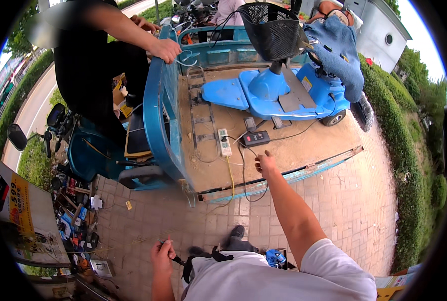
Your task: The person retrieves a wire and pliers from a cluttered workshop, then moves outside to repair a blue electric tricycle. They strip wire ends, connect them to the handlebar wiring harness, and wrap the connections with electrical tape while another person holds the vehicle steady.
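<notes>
My right hand (267,164) reaches over the edge of a cart bed, its fingers closed at a black cable (244,176) that loops below the bed's edge. Just beyond it lie a black charger box (256,138) and a white power strip (225,142) with a black plug in it. A yellow cord (232,183) runs down from the strip. Low in front of my body, my left hand (162,257) is closed on a slim thing with a red tip and a black part; its exact kind is too small to tell.
A blue mobility scooter (273,93) with a black basket (271,30) stands on the teal cargo tricycle's bed (298,138). Another person's hand (165,50) rests on the cart's side rail. Tools and parts (80,220) clutter the paving at left; a hedge (409,175) lines the right.
</notes>
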Tool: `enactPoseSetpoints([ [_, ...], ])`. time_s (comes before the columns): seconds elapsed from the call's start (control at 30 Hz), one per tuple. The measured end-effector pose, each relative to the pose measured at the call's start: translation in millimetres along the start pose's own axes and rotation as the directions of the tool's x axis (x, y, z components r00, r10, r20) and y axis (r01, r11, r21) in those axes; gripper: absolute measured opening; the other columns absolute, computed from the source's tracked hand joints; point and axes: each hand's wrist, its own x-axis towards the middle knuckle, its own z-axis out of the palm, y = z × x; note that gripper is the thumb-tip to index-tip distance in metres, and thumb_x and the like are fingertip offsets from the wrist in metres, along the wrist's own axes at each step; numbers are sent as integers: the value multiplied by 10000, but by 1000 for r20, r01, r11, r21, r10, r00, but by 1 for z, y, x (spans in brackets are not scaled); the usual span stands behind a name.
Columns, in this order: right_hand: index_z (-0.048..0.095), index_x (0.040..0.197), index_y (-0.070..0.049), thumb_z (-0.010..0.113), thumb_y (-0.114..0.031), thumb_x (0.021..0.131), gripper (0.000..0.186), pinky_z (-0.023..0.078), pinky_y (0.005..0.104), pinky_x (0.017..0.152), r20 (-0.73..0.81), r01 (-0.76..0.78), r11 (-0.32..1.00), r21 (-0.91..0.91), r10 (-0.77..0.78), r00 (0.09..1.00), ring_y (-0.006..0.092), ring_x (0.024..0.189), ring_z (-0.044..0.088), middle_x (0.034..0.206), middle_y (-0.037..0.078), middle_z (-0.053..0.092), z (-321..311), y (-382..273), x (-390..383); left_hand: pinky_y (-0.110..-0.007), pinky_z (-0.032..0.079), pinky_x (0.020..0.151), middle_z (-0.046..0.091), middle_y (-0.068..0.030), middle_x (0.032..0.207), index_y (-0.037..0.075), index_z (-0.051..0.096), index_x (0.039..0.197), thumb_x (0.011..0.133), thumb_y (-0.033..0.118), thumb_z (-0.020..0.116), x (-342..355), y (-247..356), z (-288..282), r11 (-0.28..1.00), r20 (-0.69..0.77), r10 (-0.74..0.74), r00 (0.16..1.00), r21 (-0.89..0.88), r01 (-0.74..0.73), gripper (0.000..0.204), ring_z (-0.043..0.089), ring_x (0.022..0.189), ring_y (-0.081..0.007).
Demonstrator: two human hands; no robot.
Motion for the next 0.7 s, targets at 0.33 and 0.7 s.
enactPoseSetpoints([
  [0.33, 631, 960, 11, 616, -239, 902, 257, 461, 266, 627, 828, 495, 842, -215, -112, 550, 102, 672, 535, 760, 33, 602, 109, 89, -317, -221, 404, 531, 600, -3, 665, -20, 658, 828, 821, 122, 684, -11, 26, -37, 803, 343, 232, 910, 460, -378, 144, 502, 602, -42],
  [0.7, 621, 891, 10, 608, -179, 825, 200, 478, 344, 676, 882, 619, 729, -292, -45, 469, 232, 702, 585, 795, 140, 631, 123, 89, -343, -269, 419, 547, 597, -85, 671, -15, 638, 786, 766, 76, 704, -13, 29, -77, 680, 333, 357, 873, 548, -487, 114, 520, 588, -129],
])
